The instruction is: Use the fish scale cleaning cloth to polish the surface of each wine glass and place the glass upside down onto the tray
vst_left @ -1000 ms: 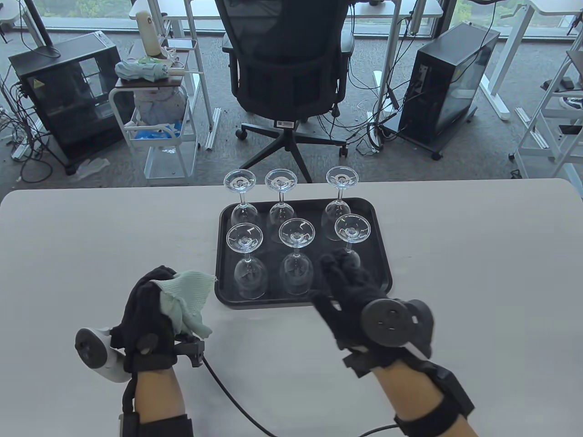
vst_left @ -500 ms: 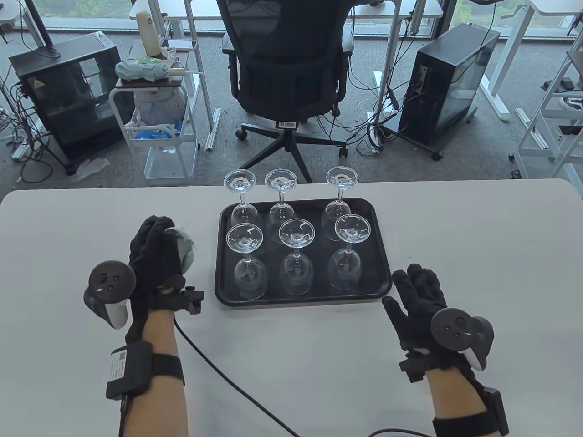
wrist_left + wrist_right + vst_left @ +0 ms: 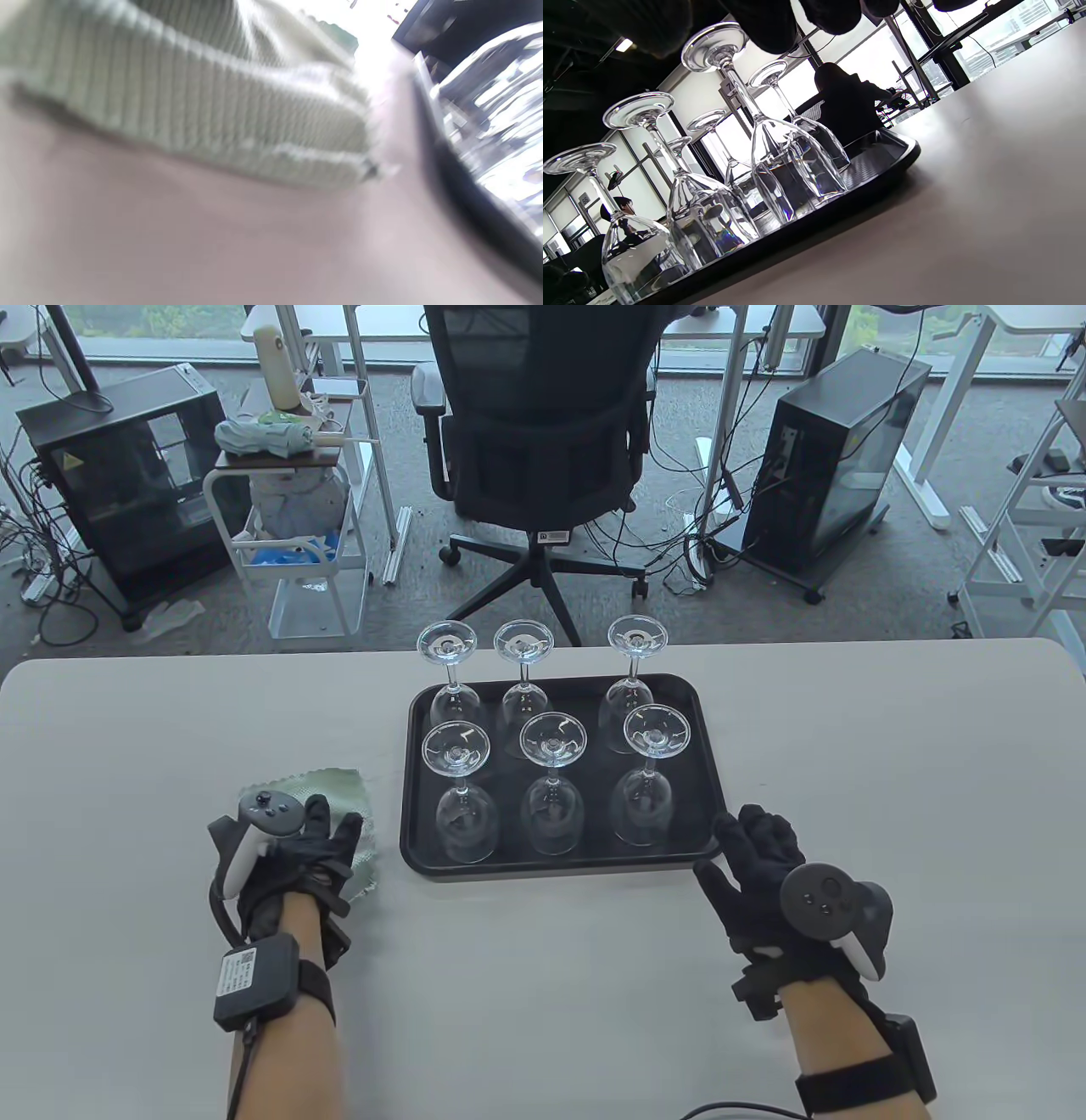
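Note:
A black tray (image 3: 560, 867) at the table's middle holds several clear wine glasses (image 3: 642, 806), all standing upside down in two rows. A pale green fish scale cloth (image 3: 331, 787) lies on the table just left of the tray. My left hand (image 3: 318, 836) rests flat on the cloth with its fingers spread. My right hand (image 3: 755, 848) sits by the tray's front right corner, fingers relaxed and holding nothing. The left wrist view is blurred and shows the cloth (image 3: 191, 106) beside the tray rim (image 3: 466, 186). The right wrist view shows the glasses (image 3: 793, 169) on the tray (image 3: 882, 169).
The white table (image 3: 891, 746) extends bare to either side of the tray. A black office chair (image 3: 539, 449) stands beyond the far edge. A thin cable (image 3: 730, 1107) trails over the table's front edge.
My left hand has brought the cloth down onto the table and flattened on it. My right hand left the front right glass and drew back to the tray's corner.

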### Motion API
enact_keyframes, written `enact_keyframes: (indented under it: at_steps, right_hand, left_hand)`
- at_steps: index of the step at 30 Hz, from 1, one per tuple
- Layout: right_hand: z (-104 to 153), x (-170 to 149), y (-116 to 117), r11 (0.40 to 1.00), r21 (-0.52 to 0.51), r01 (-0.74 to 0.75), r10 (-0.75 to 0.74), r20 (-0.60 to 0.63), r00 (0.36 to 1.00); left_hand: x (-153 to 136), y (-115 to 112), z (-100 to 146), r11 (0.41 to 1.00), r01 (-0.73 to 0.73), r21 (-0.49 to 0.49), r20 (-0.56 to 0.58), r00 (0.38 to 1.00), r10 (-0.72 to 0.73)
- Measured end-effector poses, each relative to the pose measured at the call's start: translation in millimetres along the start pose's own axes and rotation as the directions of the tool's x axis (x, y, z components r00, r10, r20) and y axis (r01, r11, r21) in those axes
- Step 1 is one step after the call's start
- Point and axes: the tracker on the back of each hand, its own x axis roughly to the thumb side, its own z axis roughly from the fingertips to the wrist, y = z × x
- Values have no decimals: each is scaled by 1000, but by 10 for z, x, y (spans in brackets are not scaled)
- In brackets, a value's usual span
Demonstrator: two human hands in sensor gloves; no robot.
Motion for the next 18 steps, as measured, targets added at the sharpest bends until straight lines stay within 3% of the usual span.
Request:
enact_keyframes:
  at_steps: [2,5,11,15,18]
  right_hand:
    - [-1,1,-3,1000,-5,-12,12,-4,1000]
    - [16,30,27,1000,-7,-27,27,18,999]
    - [34,78,111,995,-33,-90,92,44,995]
    - [45,40,131,996,-39,-80,82,48,995]
    - [52,13,123,996,-39,-79,81,45,996]
  left_hand:
    - [110,68,226,991,-41,125,145,989,23]
    - [356,-47,643,953,-114,282,349,937,8]
    - [816,-554,1098,936,-21,350,481,862,-161]
    - [951,-749,1195,914,43,404,495,830,-258]
    - [1011,-824,1186,922,64,381,507,820,-266]
